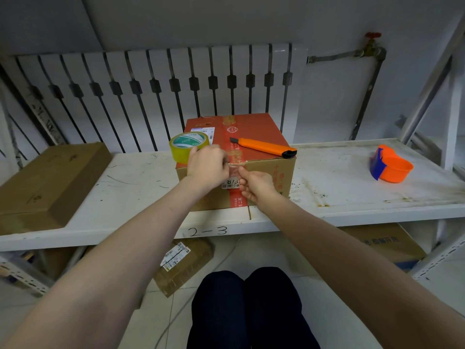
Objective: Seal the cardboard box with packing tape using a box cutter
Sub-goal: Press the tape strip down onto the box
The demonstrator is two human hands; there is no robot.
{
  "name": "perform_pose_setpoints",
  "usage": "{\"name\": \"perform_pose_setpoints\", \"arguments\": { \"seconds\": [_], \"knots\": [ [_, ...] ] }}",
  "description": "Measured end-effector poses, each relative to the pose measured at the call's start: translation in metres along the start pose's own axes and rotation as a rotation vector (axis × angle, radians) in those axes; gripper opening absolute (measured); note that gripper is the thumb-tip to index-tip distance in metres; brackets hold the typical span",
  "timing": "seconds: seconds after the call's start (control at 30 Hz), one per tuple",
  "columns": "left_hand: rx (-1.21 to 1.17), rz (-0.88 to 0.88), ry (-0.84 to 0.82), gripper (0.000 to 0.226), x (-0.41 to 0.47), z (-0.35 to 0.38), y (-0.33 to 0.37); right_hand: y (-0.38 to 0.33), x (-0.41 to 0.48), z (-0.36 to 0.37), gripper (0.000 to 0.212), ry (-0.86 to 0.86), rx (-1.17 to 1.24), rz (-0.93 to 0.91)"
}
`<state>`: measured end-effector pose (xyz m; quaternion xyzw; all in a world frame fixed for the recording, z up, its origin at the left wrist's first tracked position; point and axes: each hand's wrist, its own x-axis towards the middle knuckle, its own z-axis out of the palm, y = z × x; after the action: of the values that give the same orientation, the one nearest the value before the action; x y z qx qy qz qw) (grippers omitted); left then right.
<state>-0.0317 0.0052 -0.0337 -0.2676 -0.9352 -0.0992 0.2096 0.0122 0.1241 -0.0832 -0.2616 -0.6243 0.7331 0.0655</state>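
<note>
A cardboard box (pixel 261 127) with a red top stands on the white shelf (pixel 141 182). An orange box cutter (pixel 264 146) lies on the box's top, near the right front corner. My left hand (pixel 206 167) holds a yellowish roll of packing tape (pixel 187 146) at the box's front left top edge. My right hand (pixel 254 185) pinches the clear tape's free end against the box's front face, over the red centre seam. A short strip of tape stretches between the two hands.
A flat brown carton (pixel 47 182) lies at the shelf's left. An orange and blue tape dispenser (pixel 390 163) sits at the right. Behind the shelf is a white radiator (pixel 161 79). Parcels (pixel 183 265) lie on the floor below, by my knees.
</note>
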Motion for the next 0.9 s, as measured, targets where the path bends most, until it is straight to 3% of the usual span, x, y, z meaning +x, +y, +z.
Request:
{"name": "perform_pose_setpoints", "arguments": {
  "seconds": [0.47, 0.67, 0.77, 0.9],
  "knots": [
    [0.106, -0.002, 0.049, 0.018, 0.005, 0.007, 0.005, 0.006, 0.009, 0.001, 0.029, 0.087, -0.056, 0.005],
    [0.106, -0.006, 0.045, 0.020, 0.004, 0.007, 0.004, 0.022, 0.010, -0.011, 0.024, 0.111, -0.056, 0.006],
    [0.101, -0.006, 0.045, 0.021, 0.005, 0.008, 0.004, 0.021, 0.007, -0.015, 0.024, 0.098, -0.236, -0.134],
    [0.094, 0.007, 0.042, 0.020, 0.005, 0.008, 0.001, 0.007, -0.003, -0.017, 0.007, 0.243, -0.734, -0.647]
  ]
}}
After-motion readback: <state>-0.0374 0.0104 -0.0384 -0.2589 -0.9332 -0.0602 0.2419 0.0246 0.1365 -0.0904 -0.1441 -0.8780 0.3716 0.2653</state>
